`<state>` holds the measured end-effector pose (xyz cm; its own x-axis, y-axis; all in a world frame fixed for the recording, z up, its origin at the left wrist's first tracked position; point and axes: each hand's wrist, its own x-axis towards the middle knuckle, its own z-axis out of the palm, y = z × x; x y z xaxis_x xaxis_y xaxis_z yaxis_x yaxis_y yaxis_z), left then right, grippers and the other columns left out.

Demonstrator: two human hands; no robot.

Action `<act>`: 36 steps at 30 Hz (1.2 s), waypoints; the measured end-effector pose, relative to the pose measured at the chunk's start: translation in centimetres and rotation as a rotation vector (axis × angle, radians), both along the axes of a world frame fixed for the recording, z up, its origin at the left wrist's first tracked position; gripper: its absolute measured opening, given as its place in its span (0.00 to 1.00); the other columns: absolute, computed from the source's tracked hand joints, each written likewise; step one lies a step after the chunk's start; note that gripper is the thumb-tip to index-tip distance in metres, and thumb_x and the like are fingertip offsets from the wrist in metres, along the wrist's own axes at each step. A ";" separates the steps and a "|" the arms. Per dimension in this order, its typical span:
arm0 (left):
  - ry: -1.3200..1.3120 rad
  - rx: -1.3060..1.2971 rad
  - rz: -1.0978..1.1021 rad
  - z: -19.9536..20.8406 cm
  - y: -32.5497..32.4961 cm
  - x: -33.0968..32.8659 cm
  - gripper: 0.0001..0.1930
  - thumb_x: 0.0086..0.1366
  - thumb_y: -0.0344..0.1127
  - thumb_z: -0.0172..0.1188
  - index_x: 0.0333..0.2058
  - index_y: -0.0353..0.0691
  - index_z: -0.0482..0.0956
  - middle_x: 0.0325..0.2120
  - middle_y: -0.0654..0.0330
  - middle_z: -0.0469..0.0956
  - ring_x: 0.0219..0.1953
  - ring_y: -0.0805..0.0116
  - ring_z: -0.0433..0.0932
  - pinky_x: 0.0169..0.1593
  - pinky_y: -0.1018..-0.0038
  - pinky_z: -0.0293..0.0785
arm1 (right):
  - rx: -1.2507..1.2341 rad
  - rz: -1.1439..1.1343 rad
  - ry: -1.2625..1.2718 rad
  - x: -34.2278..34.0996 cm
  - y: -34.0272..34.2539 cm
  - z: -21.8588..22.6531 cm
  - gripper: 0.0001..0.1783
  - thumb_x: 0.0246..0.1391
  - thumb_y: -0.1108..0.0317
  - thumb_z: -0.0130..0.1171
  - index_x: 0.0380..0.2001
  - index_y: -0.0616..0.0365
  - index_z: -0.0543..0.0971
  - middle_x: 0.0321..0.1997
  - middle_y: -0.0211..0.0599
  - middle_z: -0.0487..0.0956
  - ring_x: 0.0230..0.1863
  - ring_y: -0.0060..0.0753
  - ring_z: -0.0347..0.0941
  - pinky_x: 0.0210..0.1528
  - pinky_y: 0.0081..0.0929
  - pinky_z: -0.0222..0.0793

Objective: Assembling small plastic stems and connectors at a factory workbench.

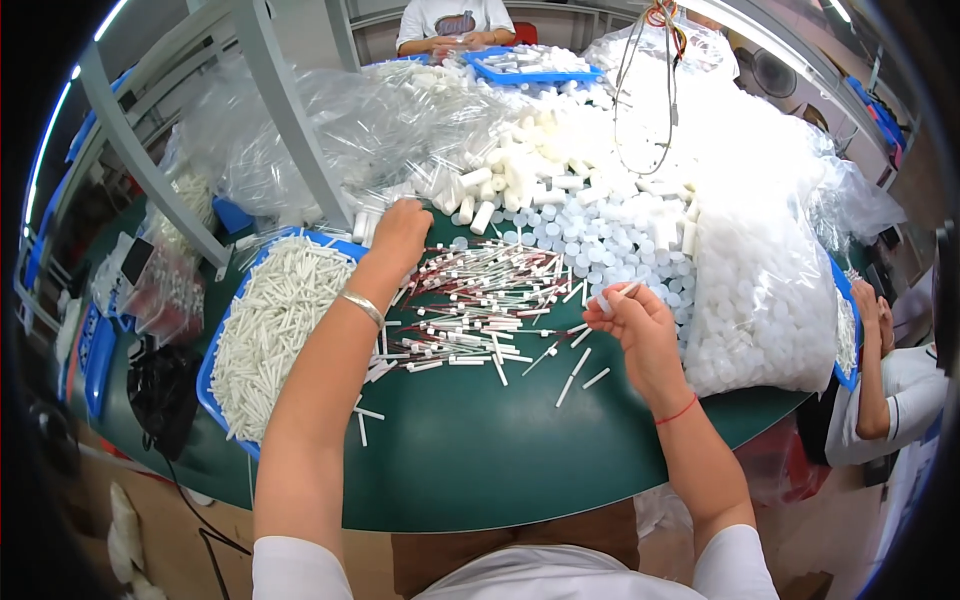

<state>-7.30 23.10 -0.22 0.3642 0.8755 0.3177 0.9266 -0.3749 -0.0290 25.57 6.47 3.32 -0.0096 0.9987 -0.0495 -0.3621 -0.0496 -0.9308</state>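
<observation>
My right hand [637, 325] is raised over the right part of the green table, thumb and fingers pinched on a small translucent white cap [604, 302]. A short white piece also shows at those fingertips. Farther off to the left, my left hand [402, 232] reaches to white cylinders [367, 222] beside a clear plastic bag. Its fingers curl closed, and whatever lies under them is hidden. Between my hands spreads a heap of thin white sticks with dark red wires [480, 300]. Several loose white sticks [572, 378] lie nearer my right hand.
A blue tray [208, 385] full of short white sticks stands left, under my left forearm. Beyond are loose translucent caps [590, 235], white foam-like cylinders [510, 170] and a bulging bag of caps [760, 310]. Grey metal posts [300, 110] rise at left. Co-workers sit opposite and at right.
</observation>
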 end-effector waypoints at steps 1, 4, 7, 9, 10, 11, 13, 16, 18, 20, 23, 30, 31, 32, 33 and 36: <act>-0.023 -0.005 -0.063 0.0 0.3 0.0 0.07 0.56 0.29 0.59 0.35 0.39 0.79 0.37 0.52 0.75 0.43 0.53 0.75 0.46 0.61 0.73 | 0.000 -0.005 0.001 0.2 0.1 -0.1 0.08 0.57 0.69 0.56 0.36 0.63 0.75 0.39 0.41 0.79 0.40 0.33 0.78 0.46 0.27 0.72; -0.398 0.037 -0.076 0.2 0.5 2.1 0.08 0.61 0.33 0.59 0.38 0.38 0.75 0.39 0.50 0.72 0.43 0.49 0.74 0.45 0.60 0.72 | 0.003 -0.016 0.004 0.5 0.2 -0.5 0.09 0.59 0.66 0.55 0.36 0.63 0.75 0.40 0.40 0.79 0.39 0.31 0.78 0.45 0.26 0.72; -0.693 0.073 -0.080 1.5 0.7 5.8 0.11 0.65 0.37 0.54 0.41 0.37 0.72 0.40 0.48 0.71 0.42 0.46 0.74 0.45 0.60 0.70 | -0.013 0.005 -0.035 -0.1 0.1 -0.1 0.09 0.61 0.66 0.54 0.37 0.63 0.75 0.41 0.41 0.79 0.39 0.30 0.78 0.44 0.26 0.73; -0.745 0.133 -0.132 1.4 1.8 7.8 0.13 0.65 0.40 0.52 0.39 0.34 0.71 0.40 0.45 0.70 0.40 0.45 0.74 0.46 0.59 0.71 | 0.028 0.046 -0.058 -0.8 0.0 -0.1 0.09 0.61 0.67 0.53 0.37 0.63 0.75 0.41 0.41 0.79 0.39 0.30 0.78 0.43 0.25 0.73; -0.761 0.114 -0.134 1.7 2.0 9.5 0.15 0.65 0.42 0.52 0.39 0.34 0.71 0.40 0.45 0.70 0.40 0.45 0.74 0.46 0.59 0.71 | 0.027 0.052 -0.055 -0.7 -0.1 -0.2 0.08 0.61 0.69 0.53 0.38 0.64 0.75 0.41 0.41 0.79 0.38 0.29 0.78 0.42 0.23 0.74; -0.717 0.012 -0.023 2.0 2.0 11.0 0.18 0.62 0.45 0.56 0.41 0.34 0.73 0.40 0.44 0.72 0.41 0.47 0.76 0.45 0.59 0.73 | 0.027 0.045 -0.064 -0.5 -0.1 -0.3 0.08 0.61 0.69 0.53 0.38 0.64 0.75 0.41 0.41 0.79 0.38 0.29 0.78 0.42 0.23 0.74; -0.381 -0.107 0.121 3.2 1.5 13.0 0.22 0.58 0.51 0.59 0.39 0.35 0.78 0.38 0.49 0.77 0.40 0.52 0.78 0.44 0.62 0.74 | 0.039 0.042 -0.093 -0.3 0.0 -0.6 0.08 0.61 0.69 0.53 0.38 0.64 0.75 0.41 0.41 0.79 0.37 0.27 0.77 0.42 0.22 0.73; -0.342 -0.119 0.182 2.0 2.7 12.6 0.20 0.54 0.49 0.61 0.36 0.38 0.81 0.36 0.49 0.80 0.39 0.51 0.80 0.42 0.59 0.76 | 0.052 0.037 -0.117 -0.6 -0.1 -0.7 0.09 0.61 0.69 0.53 0.39 0.64 0.75 0.42 0.40 0.79 0.37 0.26 0.76 0.43 0.22 0.72; -0.423 -0.040 0.200 1.0 2.8 11.3 0.17 0.53 0.45 0.61 0.34 0.38 0.81 0.32 0.49 0.81 0.36 0.50 0.80 0.39 0.60 0.76 | 0.064 0.041 -0.131 -0.9 0.0 -0.8 0.09 0.62 0.68 0.53 0.39 0.63 0.76 0.42 0.40 0.79 0.37 0.26 0.76 0.44 0.23 0.71; -0.517 -0.086 0.160 2.3 0.8 11.9 0.14 0.52 0.41 0.60 0.32 0.37 0.81 0.31 0.49 0.80 0.36 0.51 0.80 0.39 0.60 0.75 | 0.059 0.014 -0.175 -0.1 0.1 -1.1 0.10 0.61 0.67 0.54 0.40 0.64 0.77 0.42 0.36 0.79 0.36 0.24 0.75 0.44 0.21 0.71; -0.697 -0.101 0.085 3.5 -3.6 10.5 0.12 0.52 0.38 0.60 0.31 0.37 0.81 0.25 0.49 0.80 0.31 0.54 0.80 0.35 0.63 0.74 | 0.120 -0.023 -0.226 -0.3 0.1 -1.3 0.12 0.60 0.69 0.55 0.43 0.65 0.77 0.41 0.33 0.79 0.35 0.21 0.74 0.43 0.19 0.70; -1.260 -0.611 -0.114 3.1 -15.4 10.7 0.13 0.62 0.37 0.61 0.41 0.33 0.79 0.27 0.65 0.80 0.23 0.80 0.72 0.27 0.82 0.67 | 0.417 -0.080 -0.406 -2.6 -0.6 -2.4 0.12 0.56 0.72 0.60 0.44 0.64 0.79 0.33 0.29 0.79 0.33 0.16 0.72 0.36 0.16 0.68; -1.338 -0.703 -0.120 3.7 -16.8 11.1 0.14 0.63 0.37 0.60 0.44 0.34 0.78 0.28 0.65 0.79 0.22 0.82 0.71 0.26 0.83 0.67 | 0.513 -0.073 -0.514 -2.8 -1.1 -1.7 0.11 0.55 0.74 0.60 0.43 0.63 0.79 0.33 0.33 0.79 0.32 0.21 0.73 0.35 0.19 0.69; -1.415 -0.797 -0.127 3.9 -17.9 11.5 0.15 0.64 0.36 0.60 0.47 0.34 0.77 0.29 0.65 0.79 0.22 0.83 0.71 0.26 0.84 0.66 | 0.516 -0.074 -0.518 -3.0 -1.4 -1.5 0.11 0.55 0.74 0.60 0.43 0.63 0.79 0.33 0.33 0.79 0.32 0.21 0.73 0.35 0.19 0.69; -1.451 -0.805 -0.161 3.8 -18.6 11.7 0.16 0.66 0.36 0.58 0.50 0.35 0.75 0.29 0.66 0.78 0.22 0.85 0.69 0.24 0.86 0.65 | 0.594 -0.096 -0.570 -3.4 -1.6 -1.5 0.10 0.55 0.74 0.60 0.42 0.63 0.78 0.34 0.35 0.79 0.32 0.22 0.74 0.35 0.19 0.70; -1.346 -0.724 -0.155 3.6 -20.6 11.7 0.17 0.66 0.38 0.58 0.48 0.33 0.74 0.28 0.65 0.78 0.22 0.84 0.70 0.22 0.86 0.64 | 0.672 -0.089 -0.645 -3.9 -2.3 -1.8 0.08 0.55 0.74 0.60 0.39 0.63 0.78 0.35 0.37 0.79 0.32 0.25 0.75 0.35 0.22 0.72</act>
